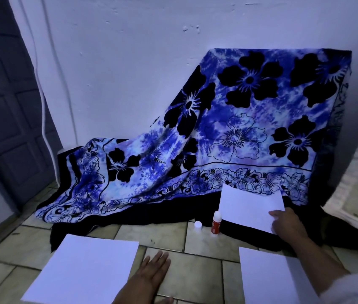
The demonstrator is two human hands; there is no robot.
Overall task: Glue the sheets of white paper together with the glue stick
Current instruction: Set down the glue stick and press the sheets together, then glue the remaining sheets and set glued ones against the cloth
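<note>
Reaching right hand (284,224): centre right of the frame, thumb on top, grasping the lower right corner of the far sheet (248,205).
Left hand (151,270): bottom centre, released, fingers straight and flat on the tiled floor (195,277), holding nothing.
Glue stick (215,224): upright on the floor, uncapped, just beside the far sheet's lower left corner; its white cap (198,224) stands just left of it.
Left sheet (86,270): flat, bottom left, near the left hand.
Right sheet (268,279): flat, bottom right, partly under the right forearm.
Patterned cloth (239,128): blue with black flowers, draped against the wall (129,51) behind.
Door (4,106): left edge.
</note>
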